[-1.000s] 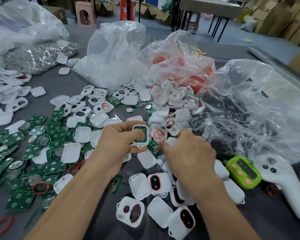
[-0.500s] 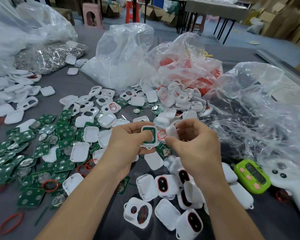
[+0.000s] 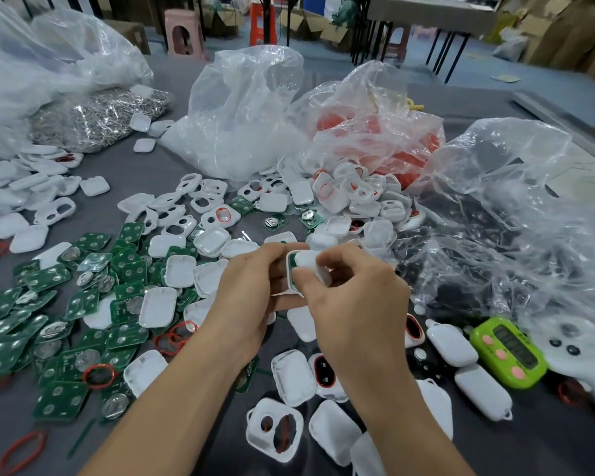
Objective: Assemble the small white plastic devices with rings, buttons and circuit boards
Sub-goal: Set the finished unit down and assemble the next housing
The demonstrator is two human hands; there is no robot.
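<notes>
My left hand (image 3: 251, 297) grips a white shell half with a green circuit board inside (image 3: 292, 266), held above the grey table (image 3: 145, 173). My right hand (image 3: 354, 297) pinches a second white shell half (image 3: 310, 264) and holds it over the board, covering most of it. Loose white shells (image 3: 291, 376) lie below my hands. Green circuit boards (image 3: 62, 400) and red rings (image 3: 98, 376) are scattered at the left.
Clear plastic bags stand behind the pile: one with white parts (image 3: 241, 111), one with red parts (image 3: 375, 132), a crumpled one (image 3: 516, 214) at the right. A green timer (image 3: 507, 352) and a white handheld tool (image 3: 584, 369) lie at the right. A bag of metal pieces (image 3: 97, 118) sits far left.
My right hand picked a white shell half from the pile and brought it up over the board-filled shell in my left hand. The camera view shifted slightly.
</notes>
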